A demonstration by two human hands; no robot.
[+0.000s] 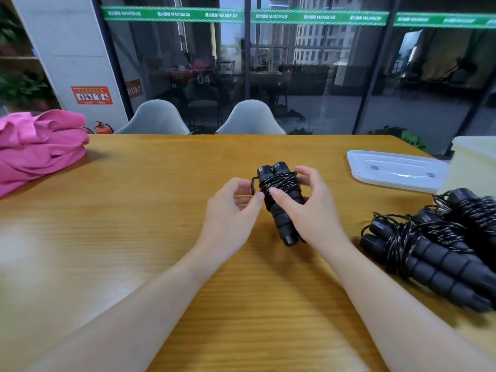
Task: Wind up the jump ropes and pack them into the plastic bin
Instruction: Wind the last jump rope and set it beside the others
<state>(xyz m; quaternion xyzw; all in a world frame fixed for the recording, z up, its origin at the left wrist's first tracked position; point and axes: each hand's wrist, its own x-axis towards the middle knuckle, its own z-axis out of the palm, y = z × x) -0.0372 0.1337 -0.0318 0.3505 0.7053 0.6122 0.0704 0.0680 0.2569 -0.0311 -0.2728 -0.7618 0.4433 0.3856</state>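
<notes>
The jump rope (277, 200) was held just above the middle of the bench (134, 237), its two black foam handles side by side with the speckled cord wound round their upper half. Its long axis ran from the capped ends, which pointed toward the far edge, down to the butt ends, which pointed back toward the person and a little to the right. The right hand (308, 208) gripped the handles from the right side, thumb laid across the coils and fingers curled behind. The left hand (230, 208) sat just beside the bundle on its left, fingers curled, pinching what looked like the last small loop of cord (253, 183) standing out from the coils. The winding seemed nearly finished; tucking that loop was likely the step in hand.

Toward the right edge lay a pile of wound jump ropes (434, 248), nearer the right hand. Beyond them, at the far right corner, stood the pale plastic bin (472, 162), with its clear lid (394, 167) lying flat beside it. A pink cloth (40, 146) lay at the far left corner.
</notes>
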